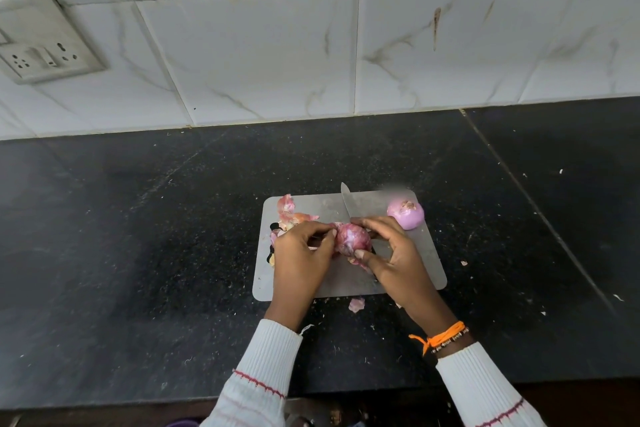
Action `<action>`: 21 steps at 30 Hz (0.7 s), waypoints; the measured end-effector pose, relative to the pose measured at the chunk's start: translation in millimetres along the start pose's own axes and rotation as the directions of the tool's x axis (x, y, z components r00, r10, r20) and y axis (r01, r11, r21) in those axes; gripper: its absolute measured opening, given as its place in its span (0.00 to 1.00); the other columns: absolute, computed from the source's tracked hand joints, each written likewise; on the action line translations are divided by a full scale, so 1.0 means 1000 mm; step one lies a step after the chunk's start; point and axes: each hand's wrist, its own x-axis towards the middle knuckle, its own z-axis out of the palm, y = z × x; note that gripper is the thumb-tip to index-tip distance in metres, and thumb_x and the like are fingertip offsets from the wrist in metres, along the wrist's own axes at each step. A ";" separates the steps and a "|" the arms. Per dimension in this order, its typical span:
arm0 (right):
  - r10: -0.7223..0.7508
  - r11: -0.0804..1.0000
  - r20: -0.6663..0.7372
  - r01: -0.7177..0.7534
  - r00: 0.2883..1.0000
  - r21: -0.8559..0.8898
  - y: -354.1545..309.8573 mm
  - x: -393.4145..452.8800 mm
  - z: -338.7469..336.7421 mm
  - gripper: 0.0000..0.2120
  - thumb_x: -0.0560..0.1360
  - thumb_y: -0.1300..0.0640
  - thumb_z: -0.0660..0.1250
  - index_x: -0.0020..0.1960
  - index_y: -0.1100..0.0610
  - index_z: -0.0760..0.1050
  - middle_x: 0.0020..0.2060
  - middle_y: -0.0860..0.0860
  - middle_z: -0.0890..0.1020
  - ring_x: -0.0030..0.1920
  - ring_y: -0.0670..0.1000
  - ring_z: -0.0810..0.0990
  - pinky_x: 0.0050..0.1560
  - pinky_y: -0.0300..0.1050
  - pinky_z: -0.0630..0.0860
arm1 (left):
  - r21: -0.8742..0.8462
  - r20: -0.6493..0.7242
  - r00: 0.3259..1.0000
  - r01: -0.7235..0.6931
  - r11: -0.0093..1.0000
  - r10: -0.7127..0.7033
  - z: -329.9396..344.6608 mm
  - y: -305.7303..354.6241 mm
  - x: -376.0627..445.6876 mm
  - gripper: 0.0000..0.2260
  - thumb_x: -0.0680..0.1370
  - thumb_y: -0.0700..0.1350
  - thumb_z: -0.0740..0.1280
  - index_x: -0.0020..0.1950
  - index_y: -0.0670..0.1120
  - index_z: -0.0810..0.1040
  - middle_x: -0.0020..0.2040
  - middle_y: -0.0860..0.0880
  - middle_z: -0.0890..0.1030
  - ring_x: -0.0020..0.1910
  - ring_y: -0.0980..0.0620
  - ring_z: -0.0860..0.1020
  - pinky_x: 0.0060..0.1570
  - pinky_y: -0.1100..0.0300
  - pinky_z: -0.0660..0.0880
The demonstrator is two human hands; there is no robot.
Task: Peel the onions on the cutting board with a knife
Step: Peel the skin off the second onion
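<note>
A grey cutting board [408,263] lies on the black counter. Over its middle I hold a red onion [351,237] with loose skin between both hands. My left hand [301,253] pinches the skin on the onion's left side. My right hand [391,253] curls round its right side, thumb pressed on the lower front. A knife [348,203] runs under my right hand, its blade pointing away from me; I cannot tell whether that hand grips it. A second, peeled pink onion [406,214] rests on the board's far right corner.
Onion peels [289,213] are heaped at the board's far left corner, and one scrap [356,304] lies on the counter [138,236] just in front of the board. A tiled wall with a socket plate [41,45] stands behind.
</note>
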 end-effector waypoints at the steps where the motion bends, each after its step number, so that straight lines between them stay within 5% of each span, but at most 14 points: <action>1: 0.004 1.000 -0.009 -0.004 1.000 0.000 0.000 0.001 0.000 0.24 0.69 0.71 0.69 0.57 0.48 0.74 0.55 0.50 0.75 0.58 0.40 0.74 0.55 0.29 0.71 | -0.024 -0.013 1.000 0.000 1.000 -0.001 0.001 0.001 -0.001 0.04 0.72 0.38 0.71 0.45 0.44 0.84 0.41 0.51 0.84 0.39 0.60 0.80 0.44 0.67 0.77; 10: 0.018 1.000 -0.005 -0.018 1.000 0.021 0.004 0.001 -0.003 0.22 0.69 0.69 0.70 0.57 0.47 0.75 0.55 0.48 0.77 0.58 0.42 0.75 0.58 0.33 0.72 | -0.099 -0.009 1.000 -0.031 0.995 0.030 0.004 0.002 -0.001 0.07 0.68 0.39 0.76 0.45 0.45 0.84 0.41 0.51 0.83 0.41 0.59 0.80 0.43 0.68 0.76; 21: 0.014 1.000 -0.013 -0.013 1.000 0.007 0.003 0.000 -0.001 0.23 0.68 0.71 0.70 0.56 0.48 0.75 0.54 0.48 0.77 0.57 0.42 0.75 0.57 0.31 0.72 | 0.060 0.027 0.996 -0.090 0.994 0.089 0.007 0.001 -0.002 0.03 0.68 0.37 0.73 0.41 0.43 0.84 0.37 0.49 0.82 0.36 0.55 0.79 0.38 0.61 0.77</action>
